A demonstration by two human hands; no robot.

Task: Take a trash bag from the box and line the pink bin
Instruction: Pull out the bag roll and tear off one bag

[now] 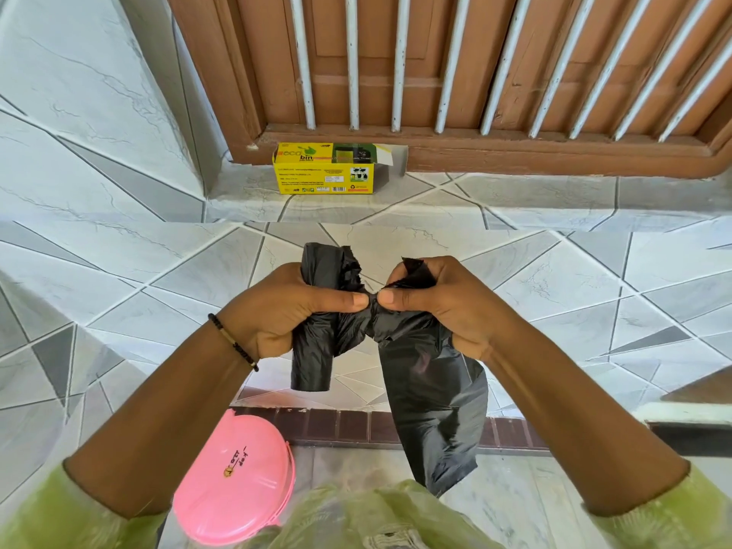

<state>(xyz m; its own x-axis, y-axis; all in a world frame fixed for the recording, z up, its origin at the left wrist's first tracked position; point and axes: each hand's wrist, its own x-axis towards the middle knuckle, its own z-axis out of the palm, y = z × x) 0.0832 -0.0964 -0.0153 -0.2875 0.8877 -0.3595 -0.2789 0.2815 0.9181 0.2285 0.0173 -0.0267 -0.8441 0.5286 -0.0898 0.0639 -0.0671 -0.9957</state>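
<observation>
My left hand (277,311) grips a black roll of trash bags (313,350), held upright in the middle of the head view. My right hand (431,303) grips a loose black trash bag (431,410) that hangs down from it. Roll and bag are joined by a thin twisted strip between my two thumbs, and the plastic above it is partly torn. The pink bin (233,481) stands on the floor at the lower left with its lid shut. The yellow trash bag box (325,172) lies on the tiled ledge ahead with its right end open.
A brown wooden window frame (475,148) with white bars rises behind the box. Grey and white tiles cover the wall at left and the ledge. A dark brick strip (348,425) runs along the floor below my hands. Green clothing fills the bottom edge.
</observation>
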